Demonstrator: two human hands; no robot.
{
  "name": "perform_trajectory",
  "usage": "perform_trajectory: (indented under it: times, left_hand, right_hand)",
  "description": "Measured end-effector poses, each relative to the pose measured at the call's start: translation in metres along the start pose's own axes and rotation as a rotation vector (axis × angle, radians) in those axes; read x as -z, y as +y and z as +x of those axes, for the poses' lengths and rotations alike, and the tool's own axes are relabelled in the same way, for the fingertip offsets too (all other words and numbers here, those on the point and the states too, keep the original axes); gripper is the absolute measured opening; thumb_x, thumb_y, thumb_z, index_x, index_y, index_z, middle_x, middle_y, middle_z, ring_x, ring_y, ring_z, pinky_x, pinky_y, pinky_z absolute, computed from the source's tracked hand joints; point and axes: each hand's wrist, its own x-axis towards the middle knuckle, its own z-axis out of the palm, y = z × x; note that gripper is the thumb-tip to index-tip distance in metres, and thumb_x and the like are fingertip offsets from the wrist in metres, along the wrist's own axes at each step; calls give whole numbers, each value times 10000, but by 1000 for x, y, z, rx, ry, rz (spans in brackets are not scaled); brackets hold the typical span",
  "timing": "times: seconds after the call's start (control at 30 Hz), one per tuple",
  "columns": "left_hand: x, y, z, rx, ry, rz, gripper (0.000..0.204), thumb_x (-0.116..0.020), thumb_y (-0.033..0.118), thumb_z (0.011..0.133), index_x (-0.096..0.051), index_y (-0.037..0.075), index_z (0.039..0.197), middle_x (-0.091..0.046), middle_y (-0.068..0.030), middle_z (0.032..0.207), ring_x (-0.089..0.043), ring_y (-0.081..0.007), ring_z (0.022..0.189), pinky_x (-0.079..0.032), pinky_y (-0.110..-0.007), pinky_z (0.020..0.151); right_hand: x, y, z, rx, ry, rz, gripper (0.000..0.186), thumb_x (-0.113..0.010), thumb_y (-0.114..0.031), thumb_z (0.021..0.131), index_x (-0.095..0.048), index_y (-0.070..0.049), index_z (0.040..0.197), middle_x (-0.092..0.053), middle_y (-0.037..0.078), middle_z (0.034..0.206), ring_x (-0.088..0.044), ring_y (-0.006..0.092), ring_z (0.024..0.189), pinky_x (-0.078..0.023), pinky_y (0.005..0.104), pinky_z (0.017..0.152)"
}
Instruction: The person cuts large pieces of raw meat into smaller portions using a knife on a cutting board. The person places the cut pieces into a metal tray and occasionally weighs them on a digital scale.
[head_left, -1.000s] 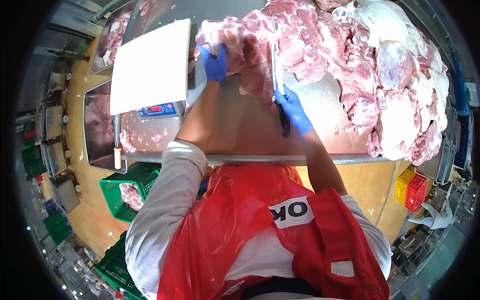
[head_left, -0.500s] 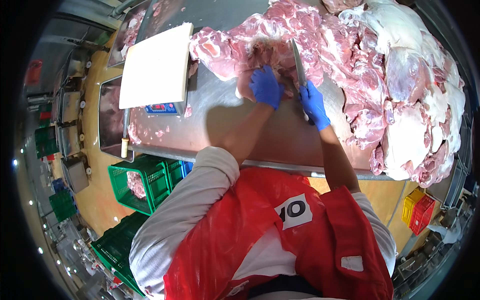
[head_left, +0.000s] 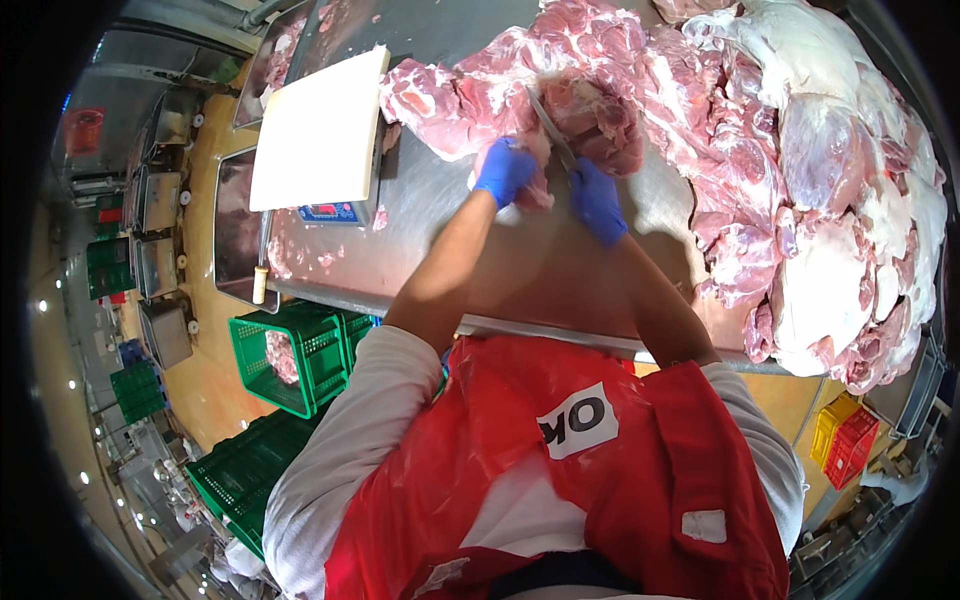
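Observation:
My left hand (head_left: 507,172), in a blue glove, is closed on a piece of raw meat (head_left: 535,188) at the near side of the pile. In my right hand (head_left: 597,203), also blue-gloved, is a knife (head_left: 553,130). Its blade points away from me and to the left, lying between the gripped piece and a darker red chunk of meat (head_left: 597,115). Beyond both hands, a long row of pink raw meat (head_left: 450,100) stretches over the steel table (head_left: 440,230). The knife's handle is mostly hidden in my right fist.
To the left, a white cutting board (head_left: 318,130) rests over a blue scale (head_left: 332,213). A large heap of skin-covered meat (head_left: 825,290) fills the right side. Below the table's left edge stand green crates (head_left: 300,355). A light-handled tool (head_left: 260,285) hangs by a steel bin (head_left: 232,230).
My left hand has shifted left and slightly nearer, with the meat piece. The knife has moved left and now tilts more to the left. A dark red chunk now lies right of the blade.

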Motion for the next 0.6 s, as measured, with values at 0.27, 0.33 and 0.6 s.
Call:
perform_trajectory:
  times: [0.27, 0.33, 0.6]
  left_hand:
    - [20, 44, 2, 302, -253, -575, 142, -523, 49, 914, -646, 1, 964, -654, -134, 826, -654, -296, 649, -567, -433, 564]
    - [23, 45, -1, 252, -220, -665, 146, -517, 59, 937, -632, -28, 961, -655, -166, 847, -672, -340, 660, -576, -475, 537]
    - [78, 54, -19, 175, -400, -695, 310, -580, 144, 931, -614, -61, 1162, -662, -172, 984, -682, -319, 778, -601, -475, 644]
  right_hand:
    - [10, 18, -2, -16, -211, 28, 191, -547, -190, 933, -562, -32, 1040, -638, 283, 956, -614, 481, 925, -475, 524, 761]
    - [22, 22, -3, -53, -371, 45, 194, -545, -184, 933, -566, -29, 1047, -635, 282, 968, -617, 475, 935, -478, 515, 758]
    - [-34, -38, 62, 283, -307, 247, 227, -541, -157, 937, -572, -17, 1113, -624, 273, 920, -620, 460, 904, -483, 506, 761]
